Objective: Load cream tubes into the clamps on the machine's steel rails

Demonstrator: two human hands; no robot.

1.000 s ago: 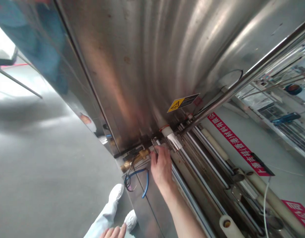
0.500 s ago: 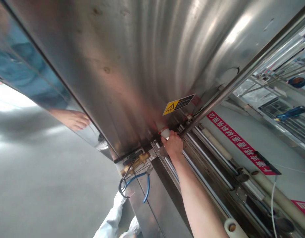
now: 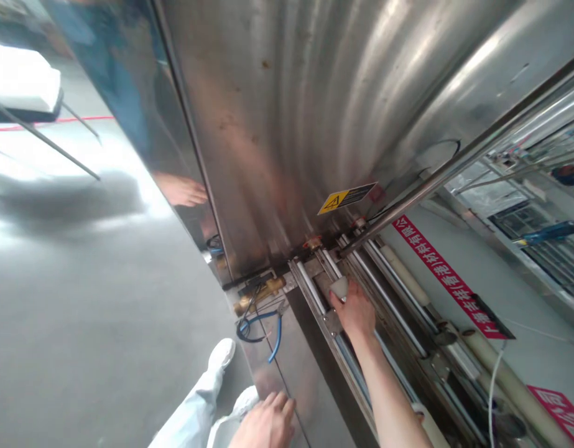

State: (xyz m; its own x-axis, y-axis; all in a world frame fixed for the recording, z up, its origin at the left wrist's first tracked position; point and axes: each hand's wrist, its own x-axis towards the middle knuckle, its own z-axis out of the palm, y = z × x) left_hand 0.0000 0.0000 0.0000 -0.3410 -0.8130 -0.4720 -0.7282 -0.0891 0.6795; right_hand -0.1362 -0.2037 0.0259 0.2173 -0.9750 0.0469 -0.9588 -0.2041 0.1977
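Observation:
My right hand (image 3: pixel 356 311) has its fingers closed round a white plastic piece (image 3: pixel 339 287) on a shiny metal rod (image 3: pixel 330 264), among parallel rods of a steel machine. The hand covers much of the piece. At the bottom, my left hand (image 3: pixel 270 420) is above the metal ledge (image 3: pixel 296 373), its fingers bent together; what they hold, if anything, is hidden. Between the hands and the steel panel (image 3: pixel 249 137), blue-handled pliers (image 3: pixel 276 336) lie on the ledge beside a brass fitting (image 3: pixel 263 295) and a loop of black cable.
A yellow and black warning label (image 3: pixel 347 198) is on the panel. A thick metal bar (image 3: pixel 421 190) slants over the rods. Red strips with white characters (image 3: pixel 448 277) lie to the right, near a white cable (image 3: pixel 493 386). White shoes (image 3: pixel 222 354) stand on the grey floor.
My right hand has drawn back from the panel along the rod, with the white plastic piece now farther from the panel. My left hand has come into view at the bottom. The view has shifted.

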